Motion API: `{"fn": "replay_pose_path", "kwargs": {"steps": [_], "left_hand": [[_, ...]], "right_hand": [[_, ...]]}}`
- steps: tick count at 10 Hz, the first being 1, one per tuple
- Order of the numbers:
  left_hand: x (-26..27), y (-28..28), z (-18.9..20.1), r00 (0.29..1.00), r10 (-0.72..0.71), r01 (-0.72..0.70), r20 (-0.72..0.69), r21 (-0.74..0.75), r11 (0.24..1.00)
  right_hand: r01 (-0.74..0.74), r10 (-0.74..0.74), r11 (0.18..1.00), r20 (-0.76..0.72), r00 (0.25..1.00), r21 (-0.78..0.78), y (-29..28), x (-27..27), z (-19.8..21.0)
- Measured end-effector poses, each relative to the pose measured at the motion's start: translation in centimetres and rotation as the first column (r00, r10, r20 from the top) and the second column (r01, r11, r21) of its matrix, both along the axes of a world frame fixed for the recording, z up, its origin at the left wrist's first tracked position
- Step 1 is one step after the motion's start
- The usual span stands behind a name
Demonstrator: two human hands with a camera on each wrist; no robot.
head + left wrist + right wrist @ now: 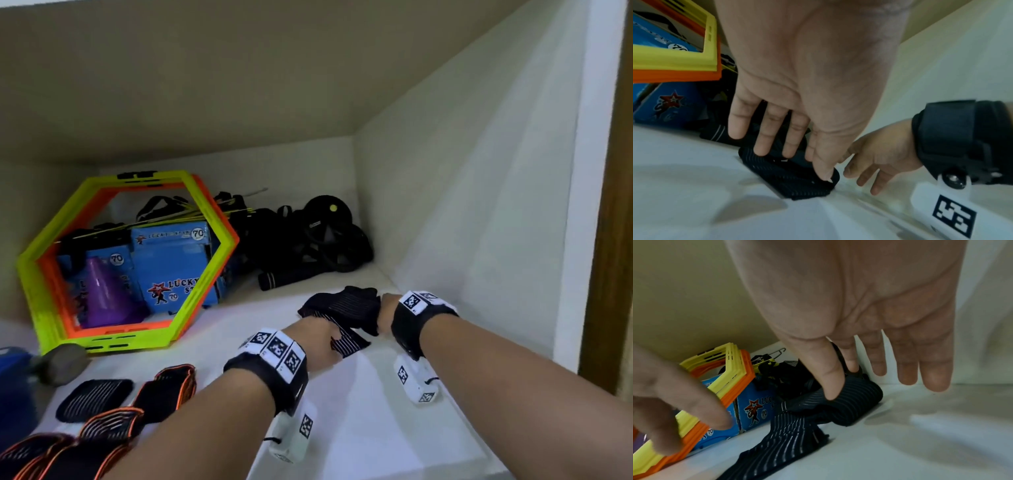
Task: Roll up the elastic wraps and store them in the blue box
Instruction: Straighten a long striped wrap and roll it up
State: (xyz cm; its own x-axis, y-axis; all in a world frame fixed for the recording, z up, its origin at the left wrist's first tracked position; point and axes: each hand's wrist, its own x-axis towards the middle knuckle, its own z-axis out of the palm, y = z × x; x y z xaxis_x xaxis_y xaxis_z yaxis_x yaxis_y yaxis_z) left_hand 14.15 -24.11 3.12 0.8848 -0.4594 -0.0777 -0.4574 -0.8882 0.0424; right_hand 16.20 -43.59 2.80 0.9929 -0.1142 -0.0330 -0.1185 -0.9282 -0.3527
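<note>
A black elastic wrap with thin white stripes (346, 310) lies half bunched on the white shelf (376, 428), near the right wall. My left hand (325, 339) rests on its near end: in the left wrist view the straight fingers (760, 144) and thumb press down on the wrap (797, 183). My right hand (385, 306) pinches the folded far part of the wrap (859, 395) between thumb and index finger, while its other fingers (908, 369) hang straight. A blue container (13, 387) shows at the left edge.
Several more wraps, one black (92, 399) and others orange-edged (164, 387), lie at the front left. Yellow and orange hexagon rings (44, 274) lean against blue cartons (174, 263) at the back left. Black straps and an ab wheel (322, 233) fill the back corner.
</note>
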Motion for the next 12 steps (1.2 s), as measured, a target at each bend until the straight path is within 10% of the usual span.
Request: {"fn": "replay_pose_path", "kwargs": {"steps": [3,5,9,12], "left_hand": [[0.6,-2.5,-2.5,0.999,0.036,-0.031,-0.031,0.154,0.988],[-0.1,-2.1,-1.8,0.999,0.018,-0.029,0.049,0.232,0.972],[-1.9,-0.5,-1.2,0.998,0.063,-0.054,-0.030,0.247,0.967],[-3.4,1.0,-1.2,0.999,-0.048,0.050,-0.019,0.151,0.987]], "right_hand": [[-0.038,-0.012,0.981,-0.252,0.968,-0.192,-2.7,15.2,-9.1],[-0.188,0.121,0.929,-0.216,0.969,-0.320,1.5,-2.4,3.6],[-0.234,0.034,0.855,-0.400,0.916,-0.463,-1.2,4.7,-1.1],[-0.248,0.034,0.868,-0.447,0.894,-0.430,1.6,-4.0,2.4]]}}
